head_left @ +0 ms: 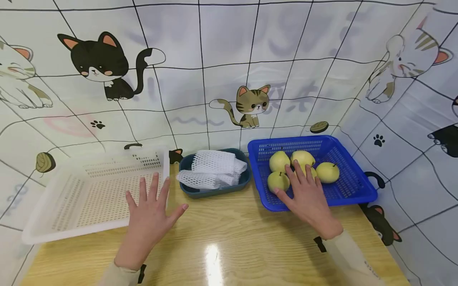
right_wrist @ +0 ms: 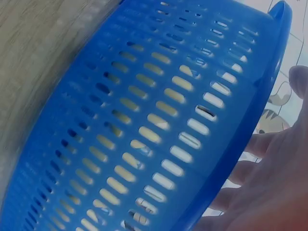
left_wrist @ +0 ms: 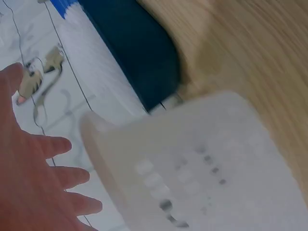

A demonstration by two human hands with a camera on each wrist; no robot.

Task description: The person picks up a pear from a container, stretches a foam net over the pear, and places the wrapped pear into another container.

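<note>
My left hand [head_left: 148,218] hovers with fingers spread by the right front of a white perforated basket [head_left: 76,232]; it holds nothing. My right hand [head_left: 309,200] reaches over the front rim of a blue perforated basket [head_left: 352,200], its fingers stretched over the fruit. Several yellow-green pears lie in that basket, among them a front-left pear [head_left: 278,181] and a right-hand pear [head_left: 327,172]; one under the fingers is partly hidden. Between the baskets, a dark teal tray [head_left: 214,193] holds white foam net sleeves [head_left: 218,169]. In the right wrist view, the blue basket's slotted side [right_wrist: 159,120] fills most of the frame.
Everything stands on a wood-grain table [head_left: 236,238]. Behind and at the sides hangs a white sheet [head_left: 222,47] with grid lines and cartoon cats. The teal tray stands close to the blue basket's left rim, with the white basket's right edge to its left.
</note>
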